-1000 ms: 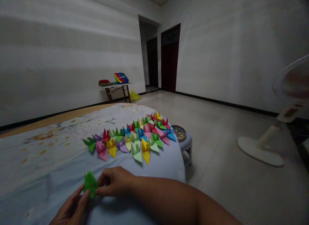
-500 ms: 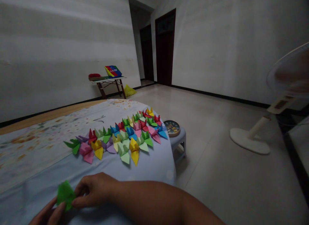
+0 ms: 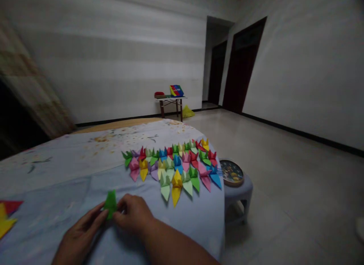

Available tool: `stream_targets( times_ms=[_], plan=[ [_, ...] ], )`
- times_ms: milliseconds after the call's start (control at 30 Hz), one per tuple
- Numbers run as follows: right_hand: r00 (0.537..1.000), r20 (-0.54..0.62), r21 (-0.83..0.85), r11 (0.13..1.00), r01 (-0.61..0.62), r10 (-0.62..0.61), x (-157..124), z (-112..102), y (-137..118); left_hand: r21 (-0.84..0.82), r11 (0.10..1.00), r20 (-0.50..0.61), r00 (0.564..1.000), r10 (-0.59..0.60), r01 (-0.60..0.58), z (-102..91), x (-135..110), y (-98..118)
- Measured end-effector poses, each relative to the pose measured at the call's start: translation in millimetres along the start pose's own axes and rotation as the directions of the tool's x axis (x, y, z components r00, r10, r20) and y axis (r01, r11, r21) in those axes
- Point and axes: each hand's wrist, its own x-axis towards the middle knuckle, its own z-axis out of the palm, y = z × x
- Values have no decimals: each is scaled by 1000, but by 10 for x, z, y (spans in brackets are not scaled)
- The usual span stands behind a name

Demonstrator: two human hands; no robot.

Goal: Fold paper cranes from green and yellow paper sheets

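Note:
A small folded piece of green paper [image 3: 110, 205] is held up between my two hands, just above the blue tablecloth. My left hand [image 3: 82, 229] pinches its left edge between thumb and fingers. On its right edge, the thumb and bent fingers of my right hand [image 3: 133, 213] grip the paper. Beyond my hands, several folded paper cranes [image 3: 176, 185] in green, yellow, pink, blue, red and purple stand in rows on the table. At the far left edge lie red and yellow sheets of paper [image 3: 7, 219], partly cut off by the frame.
The round table [image 3: 193, 223] has a curved right edge. Beside it a grey plastic stool [image 3: 247, 191] bears a round tin [image 3: 231, 173]. Against the back wall, a small folding table [image 3: 170, 100] carries a colourful box [image 3: 176, 91]; a yellow bag [image 3: 187, 112] lies beside it. A curtain hangs left.
My view has swung left, bringing the red and yellow paper into sight and the fan out of it. The green paper looks narrower now, still between both hands.

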Motion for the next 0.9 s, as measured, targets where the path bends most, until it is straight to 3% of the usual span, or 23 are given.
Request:
stream_targets(
  times_ms=[33,200,567,900],
  plan=[
    [1000,2,11,1000,8,-8,-13,0,-4,-56,998,50,998,-37,40,0,-33,76],
    [997,-48,82,994,66,-62,-57,2,-21,-265,961,75,995,-62,80,22,-151,269],
    [994,-61,119,988,102,-96,-93,4,10,-453,890,37,999,-37,50,110,-193,153],
    [998,-37,178,983,48,-42,-151,-39,-16,-482,874,86,996,-30,67,138,-221,69]
  ],
)
